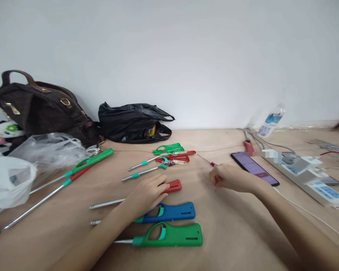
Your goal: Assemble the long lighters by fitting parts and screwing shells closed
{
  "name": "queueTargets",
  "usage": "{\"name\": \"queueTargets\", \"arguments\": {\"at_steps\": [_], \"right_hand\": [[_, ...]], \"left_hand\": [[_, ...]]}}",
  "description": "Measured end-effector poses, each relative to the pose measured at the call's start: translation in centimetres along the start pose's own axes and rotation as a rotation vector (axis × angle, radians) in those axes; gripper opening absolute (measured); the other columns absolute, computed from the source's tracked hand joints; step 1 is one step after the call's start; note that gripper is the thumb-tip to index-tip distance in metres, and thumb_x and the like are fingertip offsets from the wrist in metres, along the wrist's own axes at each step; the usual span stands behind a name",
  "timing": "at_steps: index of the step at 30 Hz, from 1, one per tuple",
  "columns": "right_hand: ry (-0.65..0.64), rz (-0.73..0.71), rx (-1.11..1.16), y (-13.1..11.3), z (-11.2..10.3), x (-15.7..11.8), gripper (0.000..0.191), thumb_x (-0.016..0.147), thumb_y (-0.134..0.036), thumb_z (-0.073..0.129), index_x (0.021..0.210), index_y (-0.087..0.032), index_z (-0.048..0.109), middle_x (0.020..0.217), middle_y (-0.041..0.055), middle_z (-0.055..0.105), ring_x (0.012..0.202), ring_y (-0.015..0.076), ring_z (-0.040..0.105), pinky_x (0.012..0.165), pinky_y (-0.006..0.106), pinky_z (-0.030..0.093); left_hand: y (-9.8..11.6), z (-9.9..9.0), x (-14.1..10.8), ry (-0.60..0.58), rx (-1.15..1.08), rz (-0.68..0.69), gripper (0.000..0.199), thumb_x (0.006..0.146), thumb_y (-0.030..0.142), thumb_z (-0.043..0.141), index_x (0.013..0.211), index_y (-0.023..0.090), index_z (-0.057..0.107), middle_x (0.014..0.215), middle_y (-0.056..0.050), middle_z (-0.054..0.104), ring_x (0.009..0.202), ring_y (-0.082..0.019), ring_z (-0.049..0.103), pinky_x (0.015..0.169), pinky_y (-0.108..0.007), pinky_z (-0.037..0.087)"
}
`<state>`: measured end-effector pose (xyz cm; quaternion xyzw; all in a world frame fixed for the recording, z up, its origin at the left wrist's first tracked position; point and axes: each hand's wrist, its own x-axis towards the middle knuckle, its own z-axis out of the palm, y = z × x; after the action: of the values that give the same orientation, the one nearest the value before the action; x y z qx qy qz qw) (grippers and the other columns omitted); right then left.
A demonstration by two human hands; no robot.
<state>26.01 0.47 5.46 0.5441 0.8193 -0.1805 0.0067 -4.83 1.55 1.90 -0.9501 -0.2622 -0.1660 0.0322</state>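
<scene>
My left hand [151,191] is closed over a red long-necked lighter [175,186] lying on the table; its trigger part is hidden under my fingers. My right hand [231,177] grips a screwdriver [213,164] with a dark red handle, its thin shaft pointing up and left, apart from the lighter. Just in front of my left hand lie a blue lighter [180,211] and a green lighter [183,235], both with teal triggers. Beyond it are opened lighters: a green handle shell [169,148], a red shell [183,158] and metal tubes with teal collars [136,175].
More lighters [86,160] lie at left beside clear and white plastic bags [9,180]. A brown backpack [42,109] and black bag [127,122] stand against the wall. A phone [255,169], power strip [307,180], cables and tilted bottle [271,120] are at right.
</scene>
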Motion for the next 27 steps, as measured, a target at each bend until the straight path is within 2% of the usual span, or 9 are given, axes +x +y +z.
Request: {"name": "queueTargets", "arguments": {"at_steps": [5, 12, 16, 23, 27], "right_hand": [[-0.043, 0.019, -0.042, -0.8, 0.7, 0.2, 0.018, 0.060, -0.003, 0.060, 0.064, -0.019, 0.065, 0.066, 0.0014, 0.066, 0.062, 0.0173, 0.057, 0.053, 0.025, 0.032], [-0.011, 0.019, -0.066, -0.7, 1.2, 0.7, 0.022, 0.060, 0.000, 0.055, 0.062, -0.019, 0.066, 0.064, 0.0028, 0.067, 0.062, 0.0184, 0.057, 0.054, 0.027, 0.032], [-0.005, -0.037, -0.083, -0.5, 1.4, 0.7, 0.024, 0.060, 0.003, 0.051, 0.061, -0.018, 0.064, 0.067, 0.0036, 0.066, 0.062, 0.0178, 0.057, 0.056, 0.027, 0.033], [0.047, -0.107, -0.065, -0.8, 1.6, 0.7, 0.024, 0.071, 0.001, 0.045, 0.069, -0.016, 0.061, 0.074, 0.0058, 0.065, 0.064, 0.0163, 0.054, 0.060, 0.028, 0.036], [0.136, -0.157, 0.094, -1.6, 1.5, 1.1, 0.018, 0.079, -0.005, 0.044, 0.076, -0.017, 0.057, 0.074, 0.0034, 0.061, 0.066, 0.0154, 0.053, 0.061, 0.027, 0.038]], "left_hand": [[0.0, -0.2, -0.1, 0.005, -0.066, -0.015, 0.009, 0.085, 0.011, 0.057, 0.088, 0.017, 0.062, 0.091, -0.004, 0.061, 0.082, -0.019, 0.058, 0.070, -0.027, 0.046], [-0.2, -0.2, -0.4, -0.003, -0.130, -0.058, 0.009, 0.087, 0.015, 0.057, 0.092, 0.017, 0.065, 0.093, -0.006, 0.061, 0.087, -0.021, 0.058, 0.074, -0.029, 0.046], [-0.2, -0.1, -0.5, 0.011, -0.146, -0.071, 0.012, 0.089, 0.017, 0.054, 0.093, 0.018, 0.066, 0.094, -0.006, 0.061, 0.086, -0.020, 0.058, 0.072, -0.028, 0.046], [-0.3, -0.1, -0.5, 0.005, -0.156, -0.082, 0.013, 0.086, 0.014, 0.056, 0.093, 0.018, 0.066, 0.094, -0.006, 0.060, 0.089, -0.021, 0.057, 0.076, -0.030, 0.047], [-0.1, -0.2, -0.4, 0.017, -0.160, -0.074, 0.012, 0.087, 0.015, 0.055, 0.091, 0.018, 0.066, 0.092, -0.006, 0.060, 0.087, -0.021, 0.056, 0.073, -0.029, 0.047]]}}
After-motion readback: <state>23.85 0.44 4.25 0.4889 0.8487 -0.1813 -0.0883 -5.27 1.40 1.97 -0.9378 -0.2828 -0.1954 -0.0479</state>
